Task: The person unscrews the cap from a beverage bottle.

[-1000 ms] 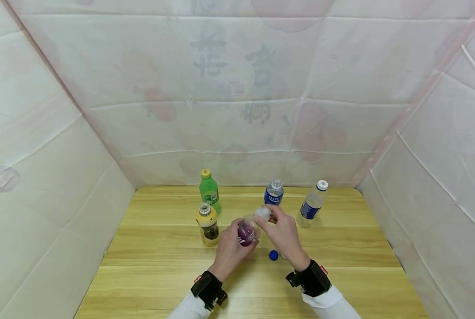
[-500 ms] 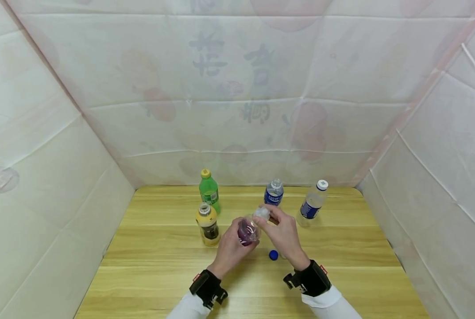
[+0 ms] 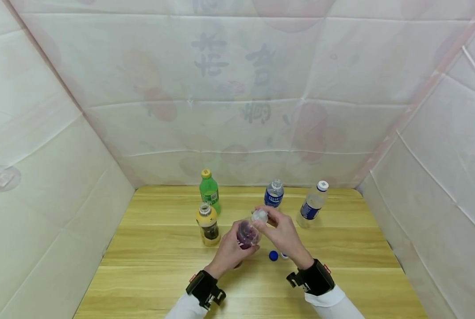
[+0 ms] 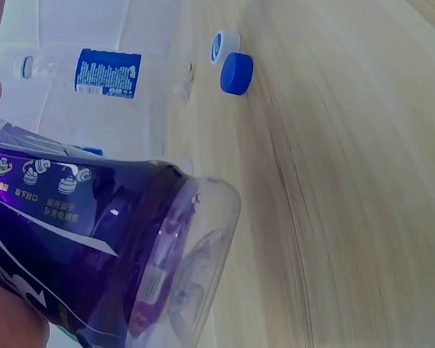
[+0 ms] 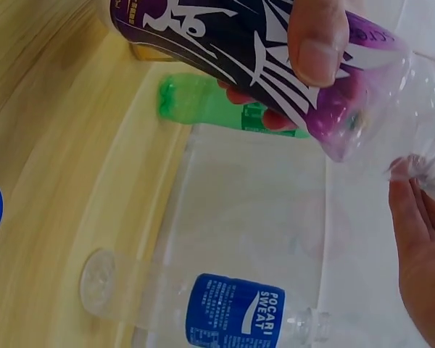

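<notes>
Bottle (image 3: 247, 235) with a purple label (image 4: 58, 217) is leaning above the table (image 3: 161, 248); the left hand (image 3: 230, 249) is gripping it around the label, and the right hand (image 3: 282, 232) is pinching its clear top (image 3: 260, 215).

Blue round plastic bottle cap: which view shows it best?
Left wrist: the blue round plastic bottle cap is large and whole there. The head view shows it whole but small; the right wrist view catches only part, at its left edge.

The yellow bottle (image 3: 208, 227) crowds the left hand (image 3: 230, 249); tabletop (image 3: 357, 248) along the right allows passage.
</notes>
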The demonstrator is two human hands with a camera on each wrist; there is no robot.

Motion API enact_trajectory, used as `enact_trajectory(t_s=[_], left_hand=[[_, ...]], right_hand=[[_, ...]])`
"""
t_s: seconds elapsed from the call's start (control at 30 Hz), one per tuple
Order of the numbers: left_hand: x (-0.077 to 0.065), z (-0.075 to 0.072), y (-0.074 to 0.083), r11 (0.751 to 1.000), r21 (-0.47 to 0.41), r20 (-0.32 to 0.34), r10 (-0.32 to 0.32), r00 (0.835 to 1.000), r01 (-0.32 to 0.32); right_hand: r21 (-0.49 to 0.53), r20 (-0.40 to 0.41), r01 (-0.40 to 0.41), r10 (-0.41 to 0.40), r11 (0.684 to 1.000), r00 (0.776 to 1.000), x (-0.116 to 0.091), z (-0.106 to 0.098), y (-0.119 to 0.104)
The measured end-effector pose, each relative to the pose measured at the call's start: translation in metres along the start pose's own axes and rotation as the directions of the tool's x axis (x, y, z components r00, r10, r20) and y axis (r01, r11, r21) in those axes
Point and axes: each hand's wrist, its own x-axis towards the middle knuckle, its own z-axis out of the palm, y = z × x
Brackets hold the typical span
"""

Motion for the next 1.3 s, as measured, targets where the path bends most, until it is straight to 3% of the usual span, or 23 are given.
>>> enact_trajectory(t_s=[0.17, 0.3, 0.53, 0.73, 0.9, 1.3], left_hand=[[-0.0014, -0.0029, -0.0014, 1.000, 0.023, 0.003, 0.005, 1.000, -0.006], [-0.0013, -0.0040, -0.0022, 0.987, 0.153, -0.055, 0.058, 0.997, -0.049], [0.0009, -0.0070, -0.0057, 0.906, 0.411, -0.143, 0.170, 0.975, -0.098], [0.0035, -0.0091, -0.0072, 0.868, 0.483, -0.136, 0.205, 0.969, -0.116], [0.0040, -0.0099, -0.0068, 0.872, 0.479, -0.124, 0.183, 0.975, -0.103], [0.0021, -0.0107, -0.0049, 0.932, 0.351, -0.072, 0.125, 0.990, -0.092]], right_hand=[[0.016, 0.078, 0.020, -0.021, 1.000, 0.997, -0.0004, -0.0022, 0.0002], [-0.057, 0.032, -0.024, 0.026, 0.998, 0.999, -0.0007, -0.0034, 0.0006], [-0.228, -0.078, -0.112, 0.097, 0.967, 0.992, 0.0018, -0.0053, 0.0045], [-0.312, -0.091, -0.123, 0.100, 0.942, 0.991, 0.0022, -0.0050, 0.0052], [-0.322, -0.085, -0.091, 0.067, 0.942, 0.994, 0.0023, -0.0052, 0.0043], [-0.270, -0.001, 0.035, -0.036, 0.962, 0.999, 0.0005, -0.0086, 0.0000]])
